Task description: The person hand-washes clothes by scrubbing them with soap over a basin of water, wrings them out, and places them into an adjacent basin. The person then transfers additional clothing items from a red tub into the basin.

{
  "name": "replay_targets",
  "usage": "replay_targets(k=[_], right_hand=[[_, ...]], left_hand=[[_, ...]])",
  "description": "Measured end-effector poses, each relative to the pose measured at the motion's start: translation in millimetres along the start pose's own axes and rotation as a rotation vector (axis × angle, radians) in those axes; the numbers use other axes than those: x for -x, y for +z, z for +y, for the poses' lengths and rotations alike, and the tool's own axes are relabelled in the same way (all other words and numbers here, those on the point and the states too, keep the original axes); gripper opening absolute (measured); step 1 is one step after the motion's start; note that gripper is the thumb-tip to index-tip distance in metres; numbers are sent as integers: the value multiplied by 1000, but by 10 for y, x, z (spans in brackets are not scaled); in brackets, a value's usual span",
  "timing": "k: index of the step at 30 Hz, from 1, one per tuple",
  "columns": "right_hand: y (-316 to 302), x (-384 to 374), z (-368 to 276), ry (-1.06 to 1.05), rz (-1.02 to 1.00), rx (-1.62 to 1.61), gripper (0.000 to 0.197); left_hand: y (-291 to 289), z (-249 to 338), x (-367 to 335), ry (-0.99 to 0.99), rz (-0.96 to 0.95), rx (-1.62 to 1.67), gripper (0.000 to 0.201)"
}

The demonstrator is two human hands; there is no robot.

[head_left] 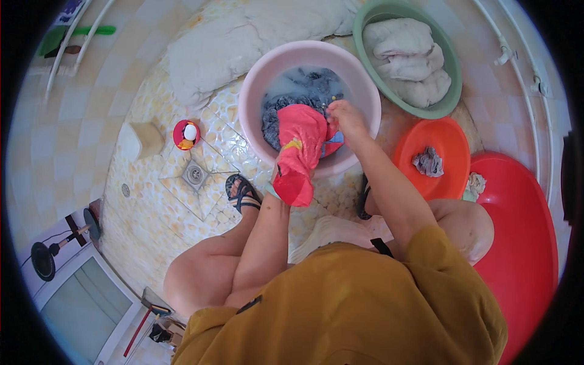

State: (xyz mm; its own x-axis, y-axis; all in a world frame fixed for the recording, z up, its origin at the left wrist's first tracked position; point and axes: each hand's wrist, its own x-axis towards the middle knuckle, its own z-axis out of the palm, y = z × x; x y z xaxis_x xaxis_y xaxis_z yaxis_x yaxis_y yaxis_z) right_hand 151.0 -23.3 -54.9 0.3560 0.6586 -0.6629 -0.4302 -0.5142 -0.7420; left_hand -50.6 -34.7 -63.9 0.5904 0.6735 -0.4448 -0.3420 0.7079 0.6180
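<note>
A wet red garment (302, 131) with a yellow mark and a blue patch is draped over my left hand, above a pink basin (250, 115). My left forearm (272, 228) reaches up from below, and the cloth hides the fingers. At the basin's right side, my right hand (348, 118) is closed in a pinch beside the garment's right edge. What its fingers hold, if anything, is too small to make out. Dark grey patterned cloth (292, 97) lies soaking in cloudy water in the basin.
White bedding (213, 55) lies on the patterned floor at the far left. A green basin (448, 91) with white cloth, an orange basin (420, 182) with a grey cloth (428, 162), and a large red tub (517, 243) stand right. A drain (194, 175) and small red bowl (186, 146) are left.
</note>
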Motion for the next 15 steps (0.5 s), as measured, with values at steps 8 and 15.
replay_targets(k=[8,15], right_hand=[[260,568,-115,-693,-442,878,36],[575,1213,-703,-187,-278,-311,10]], left_hand=[[-232,4,-85,-79,-372,507,34],[183,437,187,-28,-185,596,38]])
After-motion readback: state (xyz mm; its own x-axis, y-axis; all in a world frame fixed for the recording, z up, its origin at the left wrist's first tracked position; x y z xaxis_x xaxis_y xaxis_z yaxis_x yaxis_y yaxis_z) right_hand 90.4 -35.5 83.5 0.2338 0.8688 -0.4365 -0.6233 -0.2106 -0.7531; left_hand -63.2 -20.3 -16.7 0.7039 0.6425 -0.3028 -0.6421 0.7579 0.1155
